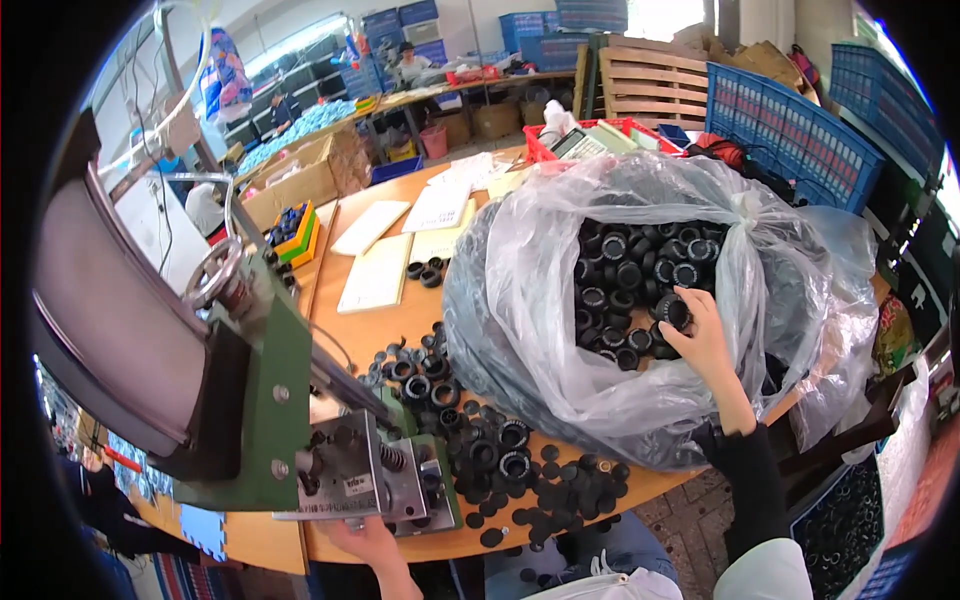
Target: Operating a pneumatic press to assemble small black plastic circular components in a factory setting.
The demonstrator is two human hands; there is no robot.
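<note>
One green metal press (265, 410); one open clear-plastic bag (540, 290); the wearer's two bare hands (706, 338); dozens of round black parts (673, 312).

A green press (265, 400) is blocking the left; black parts (515, 466) are crowding the worktop (385, 328); the bag (515, 265) is gaping.

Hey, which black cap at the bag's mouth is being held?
The black cap in your right hand, pinched between thumb and fingers; the other caps there lie loose in the open bag.

Wooden worktop (395, 322), green press (262, 400) at left, scattered black round parts (515, 466), pale papers (376, 272), large clear plastic bag (535, 310)
</note>
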